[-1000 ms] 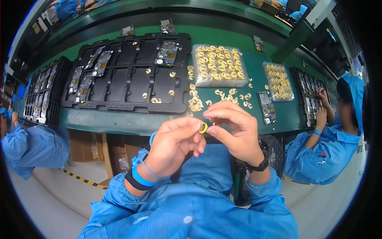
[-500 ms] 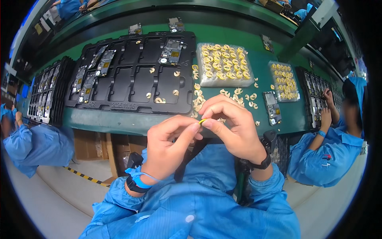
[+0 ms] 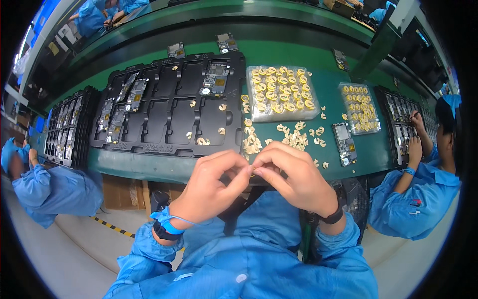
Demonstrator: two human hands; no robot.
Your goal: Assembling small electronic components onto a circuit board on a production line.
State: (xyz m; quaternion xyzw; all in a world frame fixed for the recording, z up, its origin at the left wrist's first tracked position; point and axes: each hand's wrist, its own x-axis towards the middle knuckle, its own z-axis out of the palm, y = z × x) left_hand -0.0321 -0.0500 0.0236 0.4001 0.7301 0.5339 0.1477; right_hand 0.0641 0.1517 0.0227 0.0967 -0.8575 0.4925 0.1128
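Observation:
My left hand and my right hand meet fingertip to fingertip in front of the table's near edge. Both are closed in a pinch on a small yellow round piece, which their fingers almost wholly hide. Beyond them, pale crescent-shaped scraps lie scattered over the green table. A clear plastic tray filled with rows of yellow-rimmed round pieces stands behind the scraps. To my left, a black compartment tray holds several circuit boards and a few loose scraps.
Right of the scraps lie a single circuit board and a second clear tray of round pieces. Stacked black trays stand at far left, others at right. Co-workers in blue sit at left and right. A green post rises at back right.
The table and trays sit slightly lower in the picture. My fingers have closed further round the yellow piece, so less of it shows. Both hands remain together.

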